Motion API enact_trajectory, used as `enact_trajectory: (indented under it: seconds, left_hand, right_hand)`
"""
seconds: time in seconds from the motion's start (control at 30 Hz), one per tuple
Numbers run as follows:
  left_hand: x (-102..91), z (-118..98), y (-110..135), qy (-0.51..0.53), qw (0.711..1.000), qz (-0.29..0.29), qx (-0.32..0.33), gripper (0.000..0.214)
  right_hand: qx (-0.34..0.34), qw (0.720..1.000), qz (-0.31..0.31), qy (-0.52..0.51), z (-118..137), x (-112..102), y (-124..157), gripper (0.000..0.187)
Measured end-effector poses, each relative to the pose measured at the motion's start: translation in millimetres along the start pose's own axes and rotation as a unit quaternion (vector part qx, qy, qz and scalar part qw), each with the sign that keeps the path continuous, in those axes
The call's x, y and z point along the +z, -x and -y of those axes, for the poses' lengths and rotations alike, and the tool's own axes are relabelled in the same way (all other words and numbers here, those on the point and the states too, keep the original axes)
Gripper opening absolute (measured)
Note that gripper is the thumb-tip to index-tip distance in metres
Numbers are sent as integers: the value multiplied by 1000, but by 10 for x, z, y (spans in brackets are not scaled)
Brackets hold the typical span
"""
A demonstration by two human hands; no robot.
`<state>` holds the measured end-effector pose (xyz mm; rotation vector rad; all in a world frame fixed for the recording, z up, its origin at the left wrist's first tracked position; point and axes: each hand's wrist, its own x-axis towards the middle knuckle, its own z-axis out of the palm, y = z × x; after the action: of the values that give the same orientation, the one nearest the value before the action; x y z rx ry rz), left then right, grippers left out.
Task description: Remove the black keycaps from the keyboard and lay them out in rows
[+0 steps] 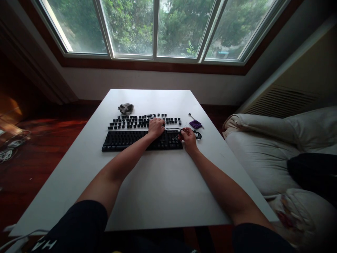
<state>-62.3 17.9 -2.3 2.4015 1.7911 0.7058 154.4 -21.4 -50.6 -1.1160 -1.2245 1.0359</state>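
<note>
Head view: keyboard (126, 140) lies toward the table's (163, 182) far edge, keycaps (131, 122) rowed behind it, seemingly to keep order. Left hand (156, 127) rests curled on its rear edge, grasp unclear; right hand (188, 136) pinches a black cable (198, 135).

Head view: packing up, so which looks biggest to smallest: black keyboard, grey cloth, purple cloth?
1. black keyboard
2. grey cloth
3. purple cloth
These two look nearly alike; the grey one lies farther off.

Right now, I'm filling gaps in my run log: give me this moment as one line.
left hand: on loose keycaps behind keyboard | right hand: at black cable | table: white
</note>
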Motion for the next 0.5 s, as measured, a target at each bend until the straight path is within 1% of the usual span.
enact_trajectory:
  seconds: [0.2, 0.4, 0.5]
  left_hand:
    - [158, 7, -150, -18, 1000, 14, -17, 18]
    - [206, 60, -258, -25, 999, 20, -39, 16]
    - [207, 82, -278, -35, 998, 30, -45, 18]
  right_hand:
    - [0, 1000, 2, -5, 9, -14, 12, 33]
    - [-2, 999, 6, -39, 19, -24, 12, 29]
    - [-3, 999, 6, -50, 15, -29, 11, 28]
